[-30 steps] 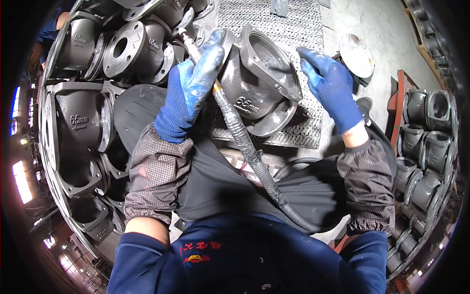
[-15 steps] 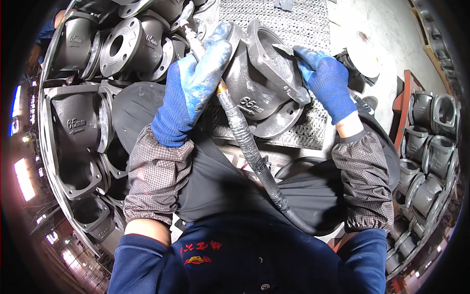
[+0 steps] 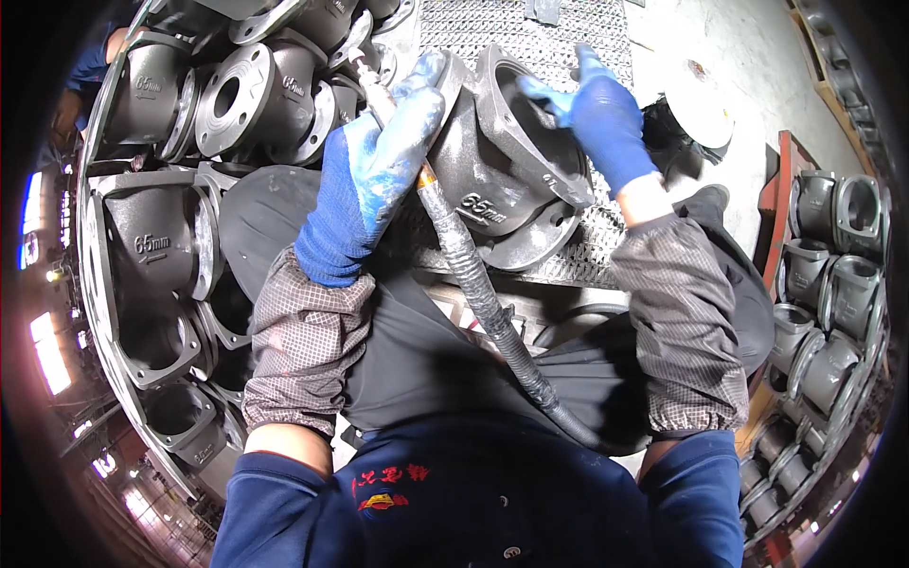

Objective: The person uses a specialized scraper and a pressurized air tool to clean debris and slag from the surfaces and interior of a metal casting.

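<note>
A grey cast-iron valve body [image 3: 473, 151] with flanged ends and a wide square opening sits tilted in front of me on a perforated metal mat [image 3: 525, 43]. My left hand [image 3: 383, 142], in a blue work glove, is closed round a slim air grinder [image 3: 372, 85] and rests against the casting's left flange. The grinder's tip points up and away; its tape-wrapped hose [image 3: 473, 275] runs down across my lap. My right hand [image 3: 601, 114], gloved in blue, is at the right edge of the casting's opening. Its thumb and forefinger are spread apart, and nothing shows between them.
Several similar castings [image 3: 147, 237] are stacked close on my left, up to the far left. More castings [image 3: 828, 284] stand at the right beyond a red edge [image 3: 782, 189]. A round white disc [image 3: 701, 106] lies right of the mat. Part of another person [image 3: 80, 76] shows far left.
My right hand has shifted a little left and away from the casting's right rim, and its fingers have spread. The left hand, grinder and casting stay nearly in place.
</note>
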`<act>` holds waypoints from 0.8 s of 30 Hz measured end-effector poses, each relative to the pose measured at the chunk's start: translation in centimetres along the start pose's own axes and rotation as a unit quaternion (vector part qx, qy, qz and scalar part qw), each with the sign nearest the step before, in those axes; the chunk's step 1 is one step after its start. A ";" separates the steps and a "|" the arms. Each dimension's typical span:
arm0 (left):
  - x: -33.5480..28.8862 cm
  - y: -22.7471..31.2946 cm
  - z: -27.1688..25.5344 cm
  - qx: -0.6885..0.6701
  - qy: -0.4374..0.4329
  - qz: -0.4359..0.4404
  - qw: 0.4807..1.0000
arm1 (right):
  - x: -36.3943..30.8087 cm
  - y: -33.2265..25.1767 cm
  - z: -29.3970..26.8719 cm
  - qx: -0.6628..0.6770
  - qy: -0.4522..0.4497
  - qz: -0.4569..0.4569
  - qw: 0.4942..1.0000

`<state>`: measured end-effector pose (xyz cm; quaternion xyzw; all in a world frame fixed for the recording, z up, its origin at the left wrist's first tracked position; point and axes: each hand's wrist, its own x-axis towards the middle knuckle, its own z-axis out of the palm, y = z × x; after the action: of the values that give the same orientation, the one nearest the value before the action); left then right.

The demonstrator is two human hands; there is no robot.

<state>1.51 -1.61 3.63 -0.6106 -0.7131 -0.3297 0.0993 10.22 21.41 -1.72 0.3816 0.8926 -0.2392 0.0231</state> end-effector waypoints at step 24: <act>-1.3 0.7 -0.1 -0.078 -0.009 -0.163 0.983 | -16.2 -8.4 0.6 0.330 0.048 -0.244 0.911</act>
<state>2.41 -2.70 3.25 -0.4947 -0.7762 -0.3906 -0.0105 15.79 5.26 4.77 0.1487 0.8282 -0.4996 -0.2059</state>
